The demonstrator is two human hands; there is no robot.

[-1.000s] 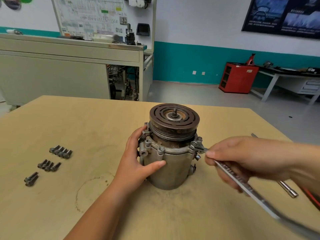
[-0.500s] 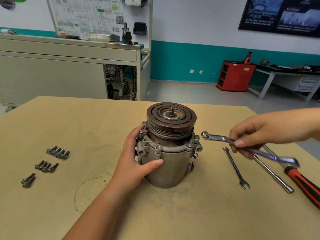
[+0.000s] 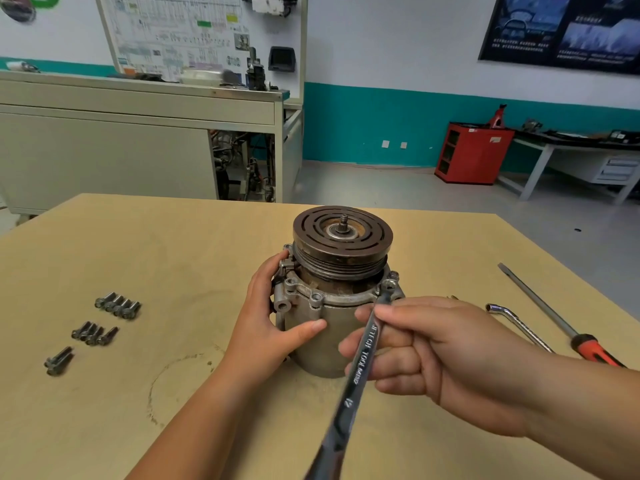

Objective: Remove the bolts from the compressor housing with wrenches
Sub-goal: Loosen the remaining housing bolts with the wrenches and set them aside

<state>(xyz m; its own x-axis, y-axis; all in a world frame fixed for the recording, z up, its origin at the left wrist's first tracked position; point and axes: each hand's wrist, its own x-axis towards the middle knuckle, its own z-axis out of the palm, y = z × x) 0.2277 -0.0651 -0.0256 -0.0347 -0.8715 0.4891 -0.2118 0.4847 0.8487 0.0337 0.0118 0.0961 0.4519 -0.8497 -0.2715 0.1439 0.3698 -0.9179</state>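
The grey compressor housing (image 3: 322, 337) stands upright in the middle of the wooden table (image 3: 173, 244), a dark grooved pulley (image 3: 343, 237) on top. My left hand (image 3: 277, 327) grips its left side, thumb across the front. My right hand (image 3: 436, 351) holds a steel wrench (image 3: 360, 362) whose ring end sits on a bolt (image 3: 388, 284) on the flange's right side. Another bolt (image 3: 316, 296) shows on the front of the flange. The wrench handle runs down towards the camera.
Several loose bolts (image 3: 117, 305) lie in three small groups on the left of the table. To the right lie an L-shaped socket wrench (image 3: 516, 323) and a long screwdriver with an orange handle (image 3: 561, 323). A workbench and a red cabinet stand behind.
My right hand had lifted the wrench away to the right. It has now come back, and the ring end sits on the right flange bolt. My left hand has stayed on the housing.
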